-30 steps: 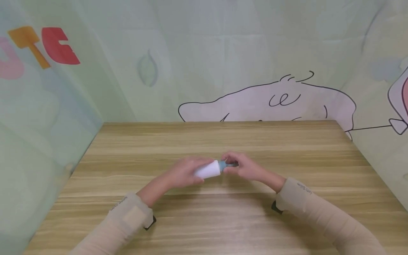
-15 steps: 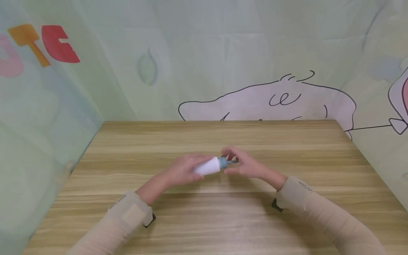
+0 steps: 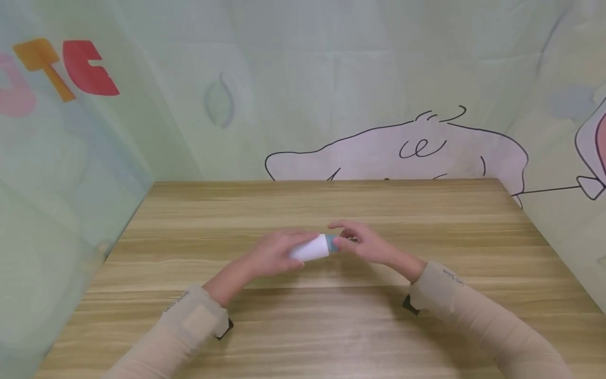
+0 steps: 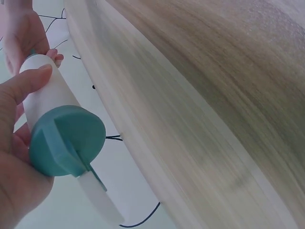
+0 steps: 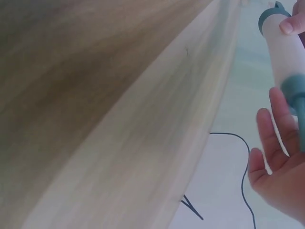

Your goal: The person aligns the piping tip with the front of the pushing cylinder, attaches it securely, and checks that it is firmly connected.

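Note:
My left hand (image 3: 273, 256) grips a white cylindrical bottle (image 3: 310, 248), held nearly level above the table and pointing right. Its right end carries a teal collar (image 5: 293, 90) with a thin teal stem (image 5: 301, 125) sticking out. On the other end, in the left wrist view, is a round teal cap (image 4: 90, 129) with a raised tab and a white strip (image 4: 99, 196) angling off it. My right hand (image 3: 368, 243) is at the collar end, its thumb overlapping the collar in the head view. The right fingers are spread and extended alongside the stem, a fingertip right at the collar.
A wood-grain table (image 3: 331, 326) lies beneath both hands. Behind it and on the left hangs a pale green printed curtain (image 3: 293, 79) with cartoon outlines and coloured letters. The table's far edge meets this backdrop.
The right fingers, closed near the collar and stem at first, have opened; the index finger has extended and the thumb has shifted onto the collar. The left hand and bottle have barely moved.

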A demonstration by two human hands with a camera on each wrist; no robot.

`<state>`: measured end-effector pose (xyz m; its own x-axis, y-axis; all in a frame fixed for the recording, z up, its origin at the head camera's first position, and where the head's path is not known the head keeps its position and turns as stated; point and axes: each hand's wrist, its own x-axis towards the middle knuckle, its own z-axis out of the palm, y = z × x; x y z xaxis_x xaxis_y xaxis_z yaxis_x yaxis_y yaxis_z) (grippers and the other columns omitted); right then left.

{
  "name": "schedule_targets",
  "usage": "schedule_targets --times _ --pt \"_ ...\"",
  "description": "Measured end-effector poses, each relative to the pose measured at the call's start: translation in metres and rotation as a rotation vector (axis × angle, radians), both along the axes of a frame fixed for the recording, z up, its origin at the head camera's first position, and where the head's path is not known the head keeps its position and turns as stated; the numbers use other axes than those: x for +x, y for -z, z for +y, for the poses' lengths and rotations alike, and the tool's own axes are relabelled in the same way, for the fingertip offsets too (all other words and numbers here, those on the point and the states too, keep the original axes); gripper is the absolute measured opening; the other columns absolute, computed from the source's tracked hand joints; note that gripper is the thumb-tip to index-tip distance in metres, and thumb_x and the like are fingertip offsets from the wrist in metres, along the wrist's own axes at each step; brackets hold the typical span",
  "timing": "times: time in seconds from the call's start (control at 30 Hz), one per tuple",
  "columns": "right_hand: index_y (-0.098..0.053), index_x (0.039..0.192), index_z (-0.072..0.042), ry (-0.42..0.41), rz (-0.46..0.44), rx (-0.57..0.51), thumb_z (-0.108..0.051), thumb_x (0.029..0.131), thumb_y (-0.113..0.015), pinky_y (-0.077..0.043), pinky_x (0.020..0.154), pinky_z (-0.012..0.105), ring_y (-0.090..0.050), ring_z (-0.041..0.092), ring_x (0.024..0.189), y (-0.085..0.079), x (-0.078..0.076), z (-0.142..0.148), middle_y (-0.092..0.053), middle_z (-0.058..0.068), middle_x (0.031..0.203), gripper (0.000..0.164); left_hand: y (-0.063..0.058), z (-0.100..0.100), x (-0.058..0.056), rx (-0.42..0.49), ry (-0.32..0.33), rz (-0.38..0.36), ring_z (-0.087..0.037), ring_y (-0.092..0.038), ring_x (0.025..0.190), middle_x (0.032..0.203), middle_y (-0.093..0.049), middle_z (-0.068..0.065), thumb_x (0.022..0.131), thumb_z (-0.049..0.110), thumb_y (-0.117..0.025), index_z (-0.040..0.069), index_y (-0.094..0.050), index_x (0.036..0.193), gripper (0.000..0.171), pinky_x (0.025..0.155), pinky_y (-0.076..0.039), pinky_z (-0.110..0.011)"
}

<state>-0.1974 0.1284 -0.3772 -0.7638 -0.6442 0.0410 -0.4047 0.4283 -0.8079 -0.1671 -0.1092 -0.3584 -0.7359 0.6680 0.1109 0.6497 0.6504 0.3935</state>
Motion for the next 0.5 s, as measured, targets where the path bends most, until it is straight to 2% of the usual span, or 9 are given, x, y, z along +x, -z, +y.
schedule_targets --times 0.07,0.13,0.27,0.37,0.5 --pt "-0.042 0.127 -0.003 0.006 -0.003 -0.014 -0.027 0.089 -0.050 -0.051 0.072 0.038 -0.060 0.025 0.090 -0.0005 -0.0002 0.0013 -0.062 0.018 0.101 0.045 0.0002 0.0006 -0.0001 -0.006 0.008 0.016 -0.024 -0.054 0.109 0.125 -0.054 -0.008 0.073 0.017 -0.070 0.014 -0.048 0.127 0.059 0.087 -0.046 -0.040" --pt "-0.041 0.127 -0.005 0.018 0.009 -0.022 -0.026 0.086 -0.056 -0.050 0.076 0.042 -0.059 0.026 0.093 -0.0016 -0.0003 0.0018 -0.061 0.019 0.105 0.049 0.0007 0.0012 -0.0004 -0.013 0.013 0.024 -0.024 -0.054 0.109 0.124 -0.054 -0.008 0.073 0.017 -0.070 0.013 -0.048 0.127 0.059 0.087 -0.046 -0.040" --pt "-0.045 0.120 -0.005 0.000 0.091 -0.010 -0.017 0.076 -0.068 -0.044 0.083 0.046 -0.055 0.022 0.093 -0.0030 0.0000 0.0014 -0.060 0.014 0.107 0.051 0.0012 0.0015 -0.0009 -0.005 0.012 0.018 -0.024 -0.053 0.110 0.125 -0.054 -0.008 0.072 0.016 -0.071 0.013 -0.048 0.127 0.060 0.088 -0.045 -0.040" --pt "-0.050 0.108 -0.007 -0.028 0.119 -0.010 -0.011 0.074 -0.070 -0.043 0.082 0.043 -0.052 0.018 0.090 -0.0031 0.0008 0.0000 -0.060 0.007 0.101 0.040 0.0015 0.0013 -0.0009 0.005 0.013 0.017 -0.024 -0.054 0.109 0.125 -0.054 -0.008 0.072 0.016 -0.071 0.013 -0.048 0.127 0.060 0.088 -0.045 -0.039" --pt "-0.053 0.097 -0.009 -0.045 0.105 -0.024 -0.006 0.075 -0.067 -0.041 0.082 0.041 -0.051 0.016 0.085 -0.0025 0.0014 -0.0013 -0.058 0.002 0.092 0.026 0.0024 0.0009 -0.0008 0.013 0.017 0.021 -0.024 -0.054 0.109 0.124 -0.054 -0.008 0.072 0.016 -0.071 0.012 -0.049 0.126 0.059 0.088 -0.046 -0.039"
